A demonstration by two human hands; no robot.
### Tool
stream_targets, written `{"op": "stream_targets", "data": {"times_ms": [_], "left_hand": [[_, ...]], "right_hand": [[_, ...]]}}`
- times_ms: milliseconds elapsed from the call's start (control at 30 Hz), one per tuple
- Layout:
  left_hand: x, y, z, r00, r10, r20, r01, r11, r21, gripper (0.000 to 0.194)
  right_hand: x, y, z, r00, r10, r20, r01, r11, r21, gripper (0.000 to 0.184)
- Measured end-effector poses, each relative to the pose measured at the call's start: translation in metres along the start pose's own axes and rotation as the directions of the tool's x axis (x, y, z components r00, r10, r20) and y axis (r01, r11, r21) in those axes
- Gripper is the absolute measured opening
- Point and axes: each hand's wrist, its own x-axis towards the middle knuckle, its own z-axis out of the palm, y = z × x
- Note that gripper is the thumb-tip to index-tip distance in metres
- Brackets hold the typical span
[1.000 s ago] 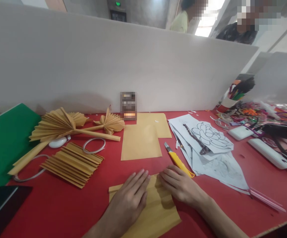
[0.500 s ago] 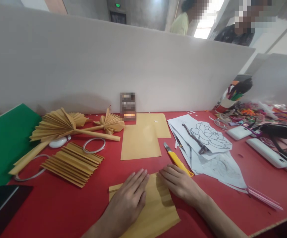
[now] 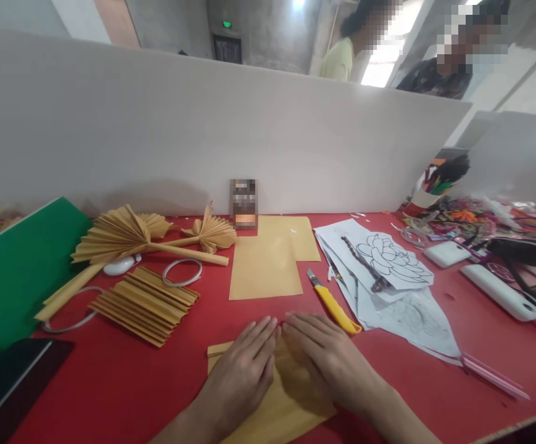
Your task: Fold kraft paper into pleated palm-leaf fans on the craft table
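Note:
A sheet of brown kraft paper (image 3: pixel 290 404) lies at the table's front, with a narrow folded strip along its far edge. My left hand (image 3: pixel 244 364) rests flat on it, fingers stretched out over the folded edge. Close beside it, my right hand (image 3: pixel 323 351) lies over the far right part of the sheet, fingers extended and slightly blurred. The two sets of fingertips nearly meet. Both palms hide much of the fold. A yellow utility knife (image 3: pixel 335 305) lies just beyond my right hand, blade end pointing away.
Flat kraft sheets (image 3: pixel 265 268) lie ahead. At left are a pleated paper piece (image 3: pixel 150 305), paper fans (image 3: pixel 115 234), a wire coil (image 3: pixel 182 272) and a green board (image 3: pixel 31 259). Printed drawings (image 3: pixel 392 259), white power banks (image 3: pixel 501 291) and clutter occupy the right. A white partition (image 3: pixel 203 123) stands behind.
My right hand has slid left along the sheet's far edge, closer to my left hand. My left hand stays nearly in place. The view has shifted slightly.

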Motion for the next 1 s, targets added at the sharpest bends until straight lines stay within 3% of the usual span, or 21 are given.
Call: {"op": "stream_targets", "data": {"times_ms": [67, 133, 267, 400, 500, 633, 733, 867, 1000], "left_hand": [[0.001, 0.0, -0.002, 1.0, 0.002, 0.008, -0.001, 1.0, -0.009, 0.055], [-0.001, -0.002, -0.006, 0.999, 0.009, 0.046, -0.009, 1.0, 0.003, 0.055], [-0.022, -0.014, -0.02, 0.992, 0.005, 0.125, -0.014, 0.998, 0.067, 0.061], [-0.056, -0.03, -0.034, 0.993, -0.013, 0.117, -0.004, 0.99, 0.143, 0.064], [-0.067, -0.036, -0.037, 0.993, -0.001, 0.118, -0.016, 0.989, 0.144, 0.065], [-0.069, -0.037, -0.039, 0.997, 0.0, 0.073, -0.009, 0.993, 0.115, 0.063], [-0.08, -0.041, -0.043, 0.998, -0.004, 0.055, -0.003, 0.992, 0.13, 0.064], [-0.098, -0.05, -0.045, 0.998, -0.057, 0.023, 0.053, 0.986, 0.156, 0.056], [-0.08, -0.051, -0.047, 0.976, -0.213, -0.052, 0.214, 0.977, 0.006, 0.029]], "right_hand": [[0.0, -0.017, 0.01, 0.994, 0.084, 0.076, -0.082, 0.996, -0.038, 0.049], [-0.004, -0.028, 0.022, 0.986, 0.151, 0.077, -0.144, 0.986, -0.086, 0.056], [-0.017, -0.026, 0.033, 0.975, 0.211, 0.063, -0.201, 0.97, -0.137, 0.057], [-0.016, -0.023, 0.033, 0.976, 0.216, 0.024, -0.206, 0.955, -0.214, 0.053], [0.005, -0.04, 0.041, 0.975, 0.22, 0.014, -0.208, 0.941, -0.266, 0.061], [0.027, -0.058, 0.054, 0.985, 0.113, 0.127, -0.092, 0.983, -0.161, 0.065], [0.018, -0.045, 0.057, 0.986, 0.113, 0.119, -0.093, 0.983, -0.158, 0.059], [0.004, -0.022, 0.054, 0.99, 0.135, 0.041, -0.117, 0.948, -0.295, 0.045], [0.035, -0.034, 0.045, 0.968, 0.186, 0.171, -0.119, 0.933, -0.341, 0.015]]}}
